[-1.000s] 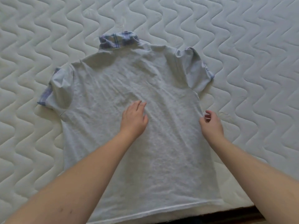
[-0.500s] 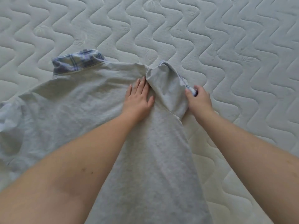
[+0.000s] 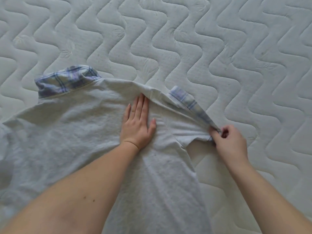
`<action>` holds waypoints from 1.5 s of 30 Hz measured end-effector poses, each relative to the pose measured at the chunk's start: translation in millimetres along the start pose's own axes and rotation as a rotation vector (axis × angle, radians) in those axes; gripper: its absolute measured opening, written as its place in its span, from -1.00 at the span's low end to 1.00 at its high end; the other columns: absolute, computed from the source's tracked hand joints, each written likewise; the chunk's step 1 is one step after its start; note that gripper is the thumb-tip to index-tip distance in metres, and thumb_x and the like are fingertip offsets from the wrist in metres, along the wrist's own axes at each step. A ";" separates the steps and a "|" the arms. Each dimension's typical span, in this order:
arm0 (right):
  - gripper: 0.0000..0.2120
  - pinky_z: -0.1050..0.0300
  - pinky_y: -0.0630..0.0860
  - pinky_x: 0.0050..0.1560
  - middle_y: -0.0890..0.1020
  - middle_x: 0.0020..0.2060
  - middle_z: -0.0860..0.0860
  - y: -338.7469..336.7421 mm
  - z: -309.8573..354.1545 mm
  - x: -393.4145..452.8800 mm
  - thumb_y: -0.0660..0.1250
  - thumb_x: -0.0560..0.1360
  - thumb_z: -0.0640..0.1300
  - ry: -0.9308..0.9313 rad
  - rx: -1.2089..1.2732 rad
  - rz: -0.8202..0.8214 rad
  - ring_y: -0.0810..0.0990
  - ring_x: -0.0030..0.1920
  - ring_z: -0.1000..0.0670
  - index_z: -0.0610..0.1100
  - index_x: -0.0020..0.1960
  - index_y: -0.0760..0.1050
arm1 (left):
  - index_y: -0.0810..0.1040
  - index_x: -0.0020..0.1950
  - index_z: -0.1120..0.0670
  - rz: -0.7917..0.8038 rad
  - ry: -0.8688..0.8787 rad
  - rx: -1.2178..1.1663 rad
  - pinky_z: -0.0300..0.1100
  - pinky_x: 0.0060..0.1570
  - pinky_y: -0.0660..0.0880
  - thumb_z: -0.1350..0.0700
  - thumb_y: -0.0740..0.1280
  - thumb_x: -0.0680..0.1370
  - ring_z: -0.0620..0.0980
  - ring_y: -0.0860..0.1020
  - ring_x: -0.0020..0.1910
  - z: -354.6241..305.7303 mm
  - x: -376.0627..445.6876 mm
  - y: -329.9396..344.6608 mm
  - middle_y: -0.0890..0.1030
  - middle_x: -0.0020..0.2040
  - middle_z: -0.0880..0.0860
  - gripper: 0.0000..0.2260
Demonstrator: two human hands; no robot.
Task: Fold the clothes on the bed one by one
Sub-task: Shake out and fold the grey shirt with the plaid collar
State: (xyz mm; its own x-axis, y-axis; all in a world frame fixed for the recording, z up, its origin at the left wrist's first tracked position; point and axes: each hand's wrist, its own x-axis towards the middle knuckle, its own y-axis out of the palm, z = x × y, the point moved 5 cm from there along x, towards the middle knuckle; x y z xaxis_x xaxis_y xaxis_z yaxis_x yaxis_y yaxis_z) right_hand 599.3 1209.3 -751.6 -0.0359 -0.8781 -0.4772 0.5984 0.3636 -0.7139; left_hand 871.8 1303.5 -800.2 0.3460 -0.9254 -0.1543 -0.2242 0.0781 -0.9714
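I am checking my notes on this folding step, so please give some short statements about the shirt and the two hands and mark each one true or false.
1. The left hand lies flat and open on the grey shirt. True.
2. The right hand rests empty on the mattress. False: its fingers pinch the plaid-trimmed edge of the sleeve.
3. The shirt has a plaid collar. True.
4. The shirt is already folded into a small square. False: its body is still spread out on the mattress.
5. The held sleeve lies to the right of the left hand. True.
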 end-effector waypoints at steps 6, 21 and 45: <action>-0.71 0.19 0.41 -0.03 0.58 -0.05 0.09 3.6 41.9 8.1 0.43 0.47 0.06 -0.229 0.023 0.155 0.53 -0.04 0.06 -0.05 0.11 0.53 | 0.08 0.60 0.12 -0.013 0.012 0.022 0.05 0.53 -0.03 -0.15 -0.03 0.59 -0.01 0.03 0.59 -0.2 0.2 1.8 0.08 0.61 0.06 -0.37; -0.94 0.16 0.50 -0.04 0.63 -0.19 0.03 26.4 136.4 100.5 0.39 0.51 -0.10 -0.235 0.168 -0.017 0.57 -0.17 0.07 -0.03 -0.02 0.61 | 0.04 0.60 0.14 -0.074 0.046 -0.031 0.04 0.54 -0.03 -0.13 0.01 0.59 -0.03 0.02 0.59 0.8 -1.1 0.3 0.06 0.61 0.05 -0.37; -0.61 0.10 0.30 -0.24 0.44 -0.43 0.04 24.8 149.8 70.6 0.32 0.53 0.15 -0.750 -0.785 0.436 0.50 -0.21 -0.02 -0.09 -0.33 0.40 | 0.07 0.60 0.14 -0.110 0.074 -0.070 0.01 0.55 -0.11 -0.14 0.04 0.59 -0.03 0.01 0.59 1.6 -3.6 -0.5 0.07 0.61 0.08 -0.37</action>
State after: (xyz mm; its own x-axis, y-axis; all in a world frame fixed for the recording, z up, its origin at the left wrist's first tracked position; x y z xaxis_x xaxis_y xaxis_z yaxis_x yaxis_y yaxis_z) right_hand 731.5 1109.7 -726.2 0.6886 -0.4999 -0.5252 -0.2247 0.5416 -0.8101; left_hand 872.2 1307.4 -799.5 0.3043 -0.9521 -0.0312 -0.2524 -0.0490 -0.9664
